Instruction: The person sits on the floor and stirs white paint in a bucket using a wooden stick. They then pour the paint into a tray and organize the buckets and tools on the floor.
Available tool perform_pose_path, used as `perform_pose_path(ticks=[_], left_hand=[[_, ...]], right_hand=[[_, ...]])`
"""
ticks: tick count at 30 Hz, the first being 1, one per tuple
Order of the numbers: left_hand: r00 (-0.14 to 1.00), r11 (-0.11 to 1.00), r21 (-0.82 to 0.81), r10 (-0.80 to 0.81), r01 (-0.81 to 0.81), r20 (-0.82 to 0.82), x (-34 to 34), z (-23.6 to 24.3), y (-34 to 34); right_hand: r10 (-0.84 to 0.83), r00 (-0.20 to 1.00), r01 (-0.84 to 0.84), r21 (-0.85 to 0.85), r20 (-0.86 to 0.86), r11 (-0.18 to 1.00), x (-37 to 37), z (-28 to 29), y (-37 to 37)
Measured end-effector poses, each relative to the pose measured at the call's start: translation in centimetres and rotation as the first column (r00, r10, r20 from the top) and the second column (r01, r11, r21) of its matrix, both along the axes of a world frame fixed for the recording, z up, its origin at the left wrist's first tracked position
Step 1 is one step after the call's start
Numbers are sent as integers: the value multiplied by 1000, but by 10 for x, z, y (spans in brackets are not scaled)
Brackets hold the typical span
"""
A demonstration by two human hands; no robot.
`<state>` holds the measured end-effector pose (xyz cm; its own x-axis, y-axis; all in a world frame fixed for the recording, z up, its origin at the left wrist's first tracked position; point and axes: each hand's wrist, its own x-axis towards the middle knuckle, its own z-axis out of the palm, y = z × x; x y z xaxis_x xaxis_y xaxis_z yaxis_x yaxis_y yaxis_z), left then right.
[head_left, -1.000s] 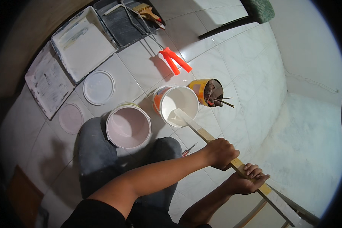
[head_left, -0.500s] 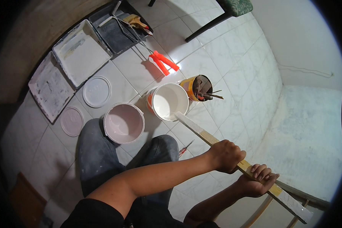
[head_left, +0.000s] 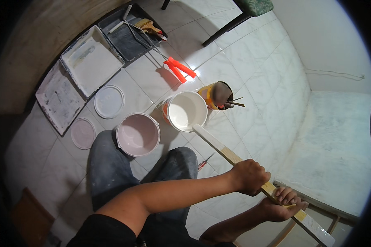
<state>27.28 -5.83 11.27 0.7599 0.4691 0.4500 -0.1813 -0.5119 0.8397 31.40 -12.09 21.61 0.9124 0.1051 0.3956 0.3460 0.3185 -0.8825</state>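
Both my hands are wrapped round a long flat wooden stick (head_left: 219,149) coated in white toward both ends. My left hand (head_left: 251,177) is closed on it about midway. Lower down, toward the stick's near end, my right hand (head_left: 283,203) is closed on it too. The stick slants up to the left, and its far end reaches into a white bucket (head_left: 170,119) holding white paint, against the near rim. How deep the tip sits in the paint is hard to see. Beside that bucket stands a second, pinkish bucket (head_left: 138,135), close to my knees.
A yellow tin (head_left: 206,96) with sticks stands behind the white bucket; a blurred brown shape covers its mouth. Two lids (head_left: 109,101), pale paint trays (head_left: 62,96), a dark tray (head_left: 132,38) with brush, and orange-handled rollers (head_left: 179,69) lie left and ahead. A red-handled tool (head_left: 203,163) lies nearer.
The whole scene has shifted slightly to the right in view. Both hands keep their grip on the stick, with its end still at the bucket. A blurred brown shape now shows over the tin.
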Motion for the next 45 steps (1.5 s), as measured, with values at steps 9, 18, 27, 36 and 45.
perform_pose_path(ticks=[9, 18, 27, 36, 45], left_hand=[[991, 990, 59, -122, 125, -48, -7, 15, 6], [998, 988, 156, -28, 19, 58, -9, -47, 18], [969, 967, 197, -120, 163, -214, -5, -86, 30], [960, 973, 134, -151, 186, -236, 7, -105, 19], [957, 953, 200, -180, 226, -228, 13, -82, -15]], right_hand=[[50, 998, -47, 85, -39, 995, 17, 0, -27], [27, 970, -13, 58, -241, 998, 18, -55, -42], [229, 880, -242, 22, -417, 970, 18, -102, -72], [240, 842, -214, 109, -483, 971, 17, -115, -75], [177, 863, -164, 68, -474, 984, 20, -92, -113]])
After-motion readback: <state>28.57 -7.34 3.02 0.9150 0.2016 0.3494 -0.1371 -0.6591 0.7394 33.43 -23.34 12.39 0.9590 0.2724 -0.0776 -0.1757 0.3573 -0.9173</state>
